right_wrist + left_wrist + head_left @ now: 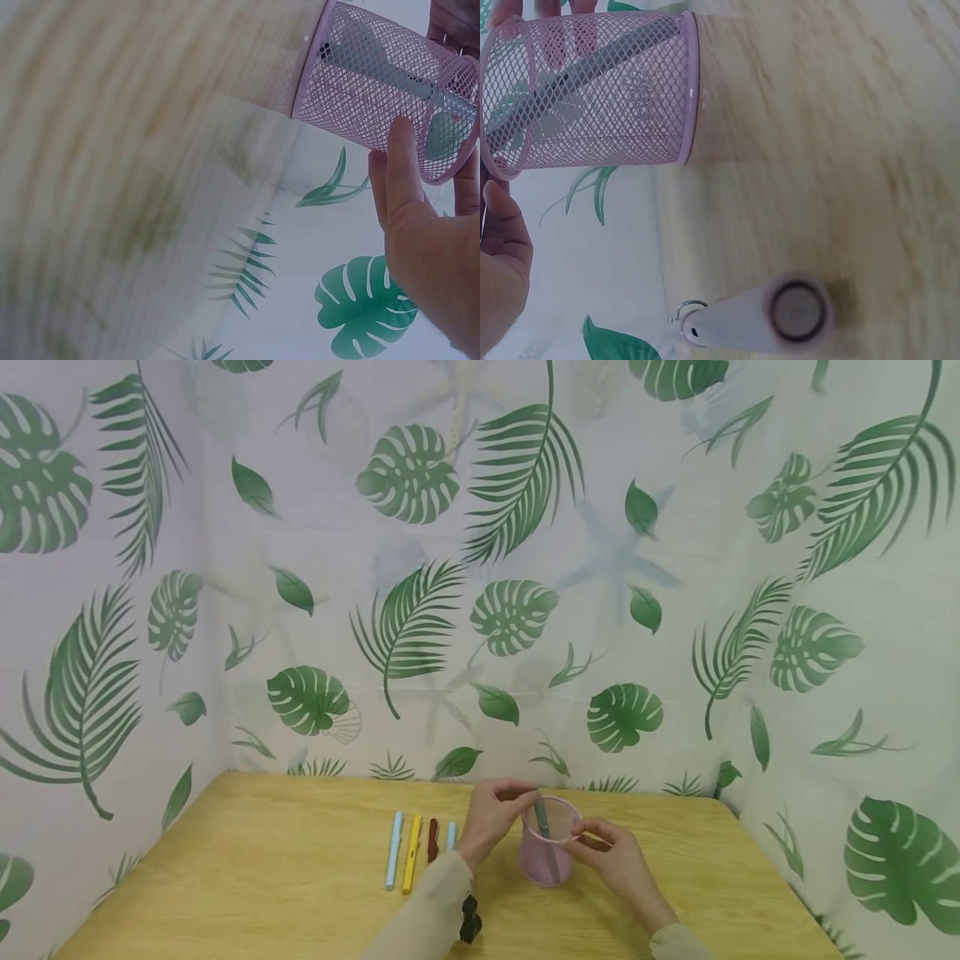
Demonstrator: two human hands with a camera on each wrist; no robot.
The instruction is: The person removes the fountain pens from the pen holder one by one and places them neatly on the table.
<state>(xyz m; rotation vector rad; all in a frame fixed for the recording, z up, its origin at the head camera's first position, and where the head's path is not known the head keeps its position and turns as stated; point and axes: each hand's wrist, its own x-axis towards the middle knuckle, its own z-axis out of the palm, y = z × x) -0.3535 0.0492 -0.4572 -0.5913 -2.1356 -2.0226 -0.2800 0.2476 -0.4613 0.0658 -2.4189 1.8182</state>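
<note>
A pink mesh pen holder (534, 858) stands upright on the table. Inside it a dark grey-green pen (551, 852) leans, its lower end down at the holder's base. My left hand (491, 820) is at the holder's rim and pinches the pen's upper end; in the left wrist view part of this grip is cut off by the frame edge. On the other side my right hand (618, 860) holds the rim, with the thumb and fingers around it. In the right wrist view the right hand (427, 232) presses a digit against the mesh wall.
Left of the holder lie a light blue pen (393, 852), a yellow pen (412, 853), a dark red pen (432, 841) and another light blue pen (452, 836), partly behind my left arm. A leaf-patterned curtain (300, 635) surrounds the wooden table (247, 860) at the back and sides.
</note>
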